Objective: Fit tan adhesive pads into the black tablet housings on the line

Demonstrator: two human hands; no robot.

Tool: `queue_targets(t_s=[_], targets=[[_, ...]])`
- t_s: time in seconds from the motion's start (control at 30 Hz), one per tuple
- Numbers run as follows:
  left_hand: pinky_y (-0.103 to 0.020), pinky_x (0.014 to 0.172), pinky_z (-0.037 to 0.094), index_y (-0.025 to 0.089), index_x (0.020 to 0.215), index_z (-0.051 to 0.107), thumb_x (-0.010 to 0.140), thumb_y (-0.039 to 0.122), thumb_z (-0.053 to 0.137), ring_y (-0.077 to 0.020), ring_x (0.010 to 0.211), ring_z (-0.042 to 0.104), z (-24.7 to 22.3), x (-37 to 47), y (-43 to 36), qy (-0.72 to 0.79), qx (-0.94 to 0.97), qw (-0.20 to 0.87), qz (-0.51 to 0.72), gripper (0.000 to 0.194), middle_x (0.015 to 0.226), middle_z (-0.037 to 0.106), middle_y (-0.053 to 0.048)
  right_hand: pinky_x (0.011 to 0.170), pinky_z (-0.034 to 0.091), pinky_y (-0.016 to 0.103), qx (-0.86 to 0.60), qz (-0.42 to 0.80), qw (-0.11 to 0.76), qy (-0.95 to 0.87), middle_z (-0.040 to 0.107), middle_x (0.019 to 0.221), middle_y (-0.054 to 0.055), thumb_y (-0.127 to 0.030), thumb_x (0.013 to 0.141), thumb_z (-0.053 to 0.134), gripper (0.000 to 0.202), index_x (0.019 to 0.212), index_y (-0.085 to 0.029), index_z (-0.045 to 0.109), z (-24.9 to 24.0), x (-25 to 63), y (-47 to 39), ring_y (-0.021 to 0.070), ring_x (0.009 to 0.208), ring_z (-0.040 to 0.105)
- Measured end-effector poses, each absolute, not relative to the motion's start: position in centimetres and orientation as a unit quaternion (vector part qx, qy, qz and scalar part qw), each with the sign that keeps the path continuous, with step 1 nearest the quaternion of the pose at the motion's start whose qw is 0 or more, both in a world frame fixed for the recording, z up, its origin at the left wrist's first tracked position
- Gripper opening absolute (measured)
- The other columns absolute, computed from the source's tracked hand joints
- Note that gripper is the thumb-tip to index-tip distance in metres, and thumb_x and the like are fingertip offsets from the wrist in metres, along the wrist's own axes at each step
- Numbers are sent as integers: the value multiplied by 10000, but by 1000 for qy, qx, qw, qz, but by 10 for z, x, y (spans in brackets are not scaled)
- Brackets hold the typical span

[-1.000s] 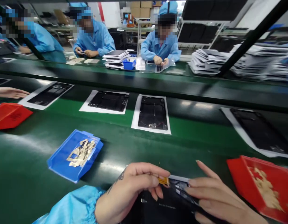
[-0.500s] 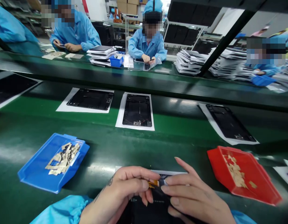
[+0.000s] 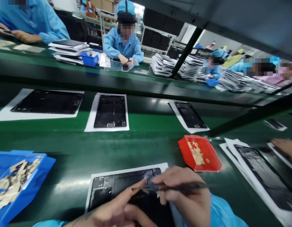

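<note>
A black tablet back housing (image 3: 122,179) lies on a white sheet (image 3: 89,192) right in front of me, partly covered by my hands. My right hand (image 3: 183,192) grips dark tweezers (image 3: 174,186), their tips pointing left over the housing's upper part. My left hand (image 3: 119,208) is open and low over the housing. Its index finger stretches to the tweezer tips, beside a small shiny clear piece (image 3: 149,176) near the housing's top edge. Motion blur hides whether the tips pinch anything.
A blue bin (image 3: 41,189) of cut tape pieces stands left, and a red bin (image 3: 214,157) of small beige pieces stands right. Beyond lie more tablet housings (image 3: 110,110) on sheets. Another housing (image 3: 266,176) lies right, near another person's hand (image 3: 286,151). Co-workers sit across the bench.
The view has swung right. My hands held an orange flex cable between them; now they are apart from it, the left index finger is extended and the tweezers point across the housing.
</note>
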State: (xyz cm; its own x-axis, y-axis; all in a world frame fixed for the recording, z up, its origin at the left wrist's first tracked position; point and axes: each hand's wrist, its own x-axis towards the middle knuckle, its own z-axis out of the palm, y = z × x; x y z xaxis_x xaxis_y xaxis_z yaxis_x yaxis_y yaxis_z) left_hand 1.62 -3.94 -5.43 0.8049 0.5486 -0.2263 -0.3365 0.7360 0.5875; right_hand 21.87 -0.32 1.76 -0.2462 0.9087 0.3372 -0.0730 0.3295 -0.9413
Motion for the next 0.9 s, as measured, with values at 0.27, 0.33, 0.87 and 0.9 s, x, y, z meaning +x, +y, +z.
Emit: queue_targets(t_s=[0.27, 0.33, 0.87, 0.9], targets=[[-302, 859, 465, 259, 1054, 651, 911, 359, 527, -175, 956, 593, -84, -59, -34, 580, 653, 377, 308, 215, 1021, 656, -38, 402, 400, 125, -528, 609, 444, -391, 616, 646, -34, -348, 785, 738, 293, 919, -191, 531, -35, 226, 12, 54, 475, 473], [-288, 815, 476, 228, 1061, 630, 934, 248, 491, -158, 907, 588, -81, -66, -34, 558, 720, 274, 310, 190, 977, 644, -43, 390, 374, 125, -542, 625, 419, -375, 562, 582, -57, -372, 767, 750, 338, 912, -191, 504, -44, 220, 15, 57, 468, 452], [-306, 504, 365, 44, 1073, 591, 872, 77, 508, -164, 621, 548, -78, -49, -30, 313, 888, -4, 337, 220, 782, 652, -82, 391, 307, 130, -534, 691, 321, -367, 530, 565, -53, -450, 778, 711, 391, 904, -167, 473, -67, 147, 19, 55, 474, 430], [-308, 505, 362, 45, 1083, 593, 860, 84, 541, -165, 627, 547, -80, -50, -29, 316, 892, -4, 324, 232, 801, 655, -81, 389, 303, 130, -533, 691, 318, -371, 517, 544, -61, -453, 780, 708, 390, 905, -169, 472, -68, 145, 21, 55, 465, 426]])
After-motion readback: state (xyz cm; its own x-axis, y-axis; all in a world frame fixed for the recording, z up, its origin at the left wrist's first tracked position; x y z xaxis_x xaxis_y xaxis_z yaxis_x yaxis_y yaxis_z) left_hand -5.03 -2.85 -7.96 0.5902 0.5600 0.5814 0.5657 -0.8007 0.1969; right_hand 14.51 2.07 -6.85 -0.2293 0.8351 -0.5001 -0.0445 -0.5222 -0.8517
